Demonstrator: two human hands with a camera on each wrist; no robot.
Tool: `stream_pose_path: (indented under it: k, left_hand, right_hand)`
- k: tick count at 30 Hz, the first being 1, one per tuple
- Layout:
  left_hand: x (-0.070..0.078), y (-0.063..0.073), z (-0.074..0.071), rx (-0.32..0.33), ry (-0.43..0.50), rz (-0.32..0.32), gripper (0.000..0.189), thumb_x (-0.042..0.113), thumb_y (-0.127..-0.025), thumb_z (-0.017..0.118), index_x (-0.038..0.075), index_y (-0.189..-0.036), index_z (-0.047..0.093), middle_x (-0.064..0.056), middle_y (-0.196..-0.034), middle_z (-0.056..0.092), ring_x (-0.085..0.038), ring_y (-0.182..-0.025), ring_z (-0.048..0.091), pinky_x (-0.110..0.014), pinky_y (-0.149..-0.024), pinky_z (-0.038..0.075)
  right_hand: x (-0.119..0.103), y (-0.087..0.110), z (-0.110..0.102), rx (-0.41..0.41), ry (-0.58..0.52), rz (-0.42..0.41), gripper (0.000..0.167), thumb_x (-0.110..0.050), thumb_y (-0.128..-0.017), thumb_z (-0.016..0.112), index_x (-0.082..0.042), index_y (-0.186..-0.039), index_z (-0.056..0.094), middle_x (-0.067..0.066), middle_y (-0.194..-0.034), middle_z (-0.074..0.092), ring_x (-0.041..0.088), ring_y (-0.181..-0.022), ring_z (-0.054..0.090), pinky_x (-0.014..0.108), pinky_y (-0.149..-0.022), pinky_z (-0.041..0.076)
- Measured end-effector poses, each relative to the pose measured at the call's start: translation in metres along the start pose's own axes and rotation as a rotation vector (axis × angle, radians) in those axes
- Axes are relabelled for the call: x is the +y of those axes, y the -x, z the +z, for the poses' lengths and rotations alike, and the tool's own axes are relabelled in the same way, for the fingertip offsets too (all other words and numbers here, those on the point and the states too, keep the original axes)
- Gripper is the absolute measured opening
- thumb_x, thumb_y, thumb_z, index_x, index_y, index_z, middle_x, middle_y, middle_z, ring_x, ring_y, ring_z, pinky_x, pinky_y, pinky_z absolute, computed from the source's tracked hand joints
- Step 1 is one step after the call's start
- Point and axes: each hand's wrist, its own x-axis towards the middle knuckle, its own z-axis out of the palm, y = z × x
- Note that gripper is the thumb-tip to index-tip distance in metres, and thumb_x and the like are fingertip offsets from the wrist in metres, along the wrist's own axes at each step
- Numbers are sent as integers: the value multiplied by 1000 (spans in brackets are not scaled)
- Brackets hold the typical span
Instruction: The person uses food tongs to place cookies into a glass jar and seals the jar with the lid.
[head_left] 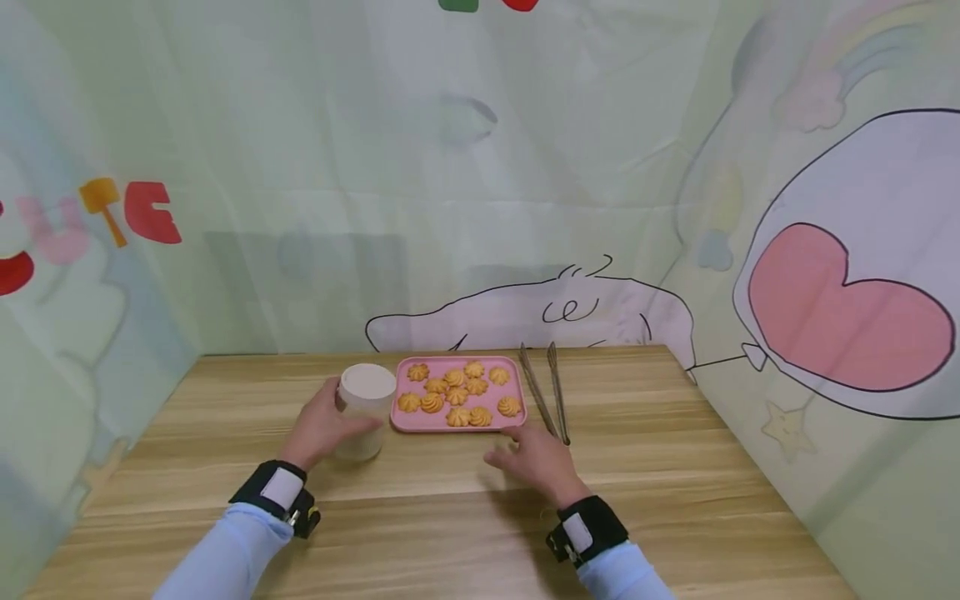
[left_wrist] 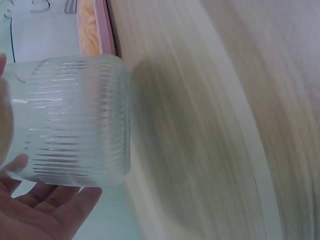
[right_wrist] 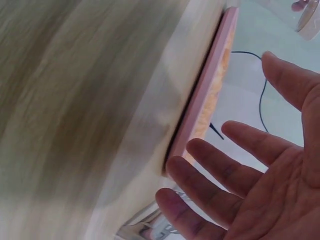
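A clear ribbed glass jar (left_wrist: 75, 120) with a white lid (head_left: 367, 381) is upright in my left hand (head_left: 322, 427), whose fingers and thumb curl round its sides. Whether its base touches the table cannot be told. Just right of the jar lies a pink rectangular tray (head_left: 459, 430) bearing several golden piped cookies (head_left: 456, 395). My right hand (head_left: 537, 460) is at the tray's front right corner, holding nothing; in the right wrist view its fingers (right_wrist: 200, 192) are spread and loosely bent.
Metal tongs (head_left: 558, 392) lie right of the tray, arms apart, near the right hand. The wood-grain table (head_left: 420, 533) meets a printed cloth backdrop (head_left: 300, 208) along its back and sides.
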Motion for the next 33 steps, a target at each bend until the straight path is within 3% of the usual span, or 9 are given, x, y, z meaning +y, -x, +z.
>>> stream_pose_path:
  k: [7,16,23,29,33]
  left_hand:
    - [12,15,11,9,-5,120,97,27,-83,93,-4,-155,37,-29,-154,49,-50,-141,48,-67,-113,40]
    - [31,23,33,21,-53,193,93,19,-75,97,-1,-151,47,-22,-147,59,-43,-135,56,-65,-111,44]
    - [39,34,48,38,-260,307,89,27,-69,100,6,-144,57,-14,-133,66,-35,-120,63,-61,-100,53]
    - [45,46,61,13,-377,427,88,29,-68,100,5,-142,59,-17,-126,66,-34,-108,67,-59,-90,58]
    - [53,48,74,-1,-462,483,90,33,-69,100,5,-143,58,-17,-120,66,-29,-97,68,-52,-83,61]
  right_hand:
    - [-12,4,-4,-22,18,-23,56,-39,-94,79,-1,-135,70,21,-126,73,40,-112,70,58,-92,55]
    - [-22,13,-7,-4,9,-61,52,-39,-94,78,-1,-130,72,19,-123,74,39,-110,70,58,-93,55]
    - [-32,19,-8,23,-75,-94,49,-38,-98,76,-1,-130,72,19,-121,74,38,-105,72,55,-87,58]
    - [-43,26,-10,94,-170,-159,42,-29,-105,67,2,-133,71,19,-122,75,39,-101,73,53,-84,60]
    - [-48,31,-14,150,-214,-138,40,-25,-110,58,3,-135,69,22,-125,73,41,-110,72,58,-90,58]
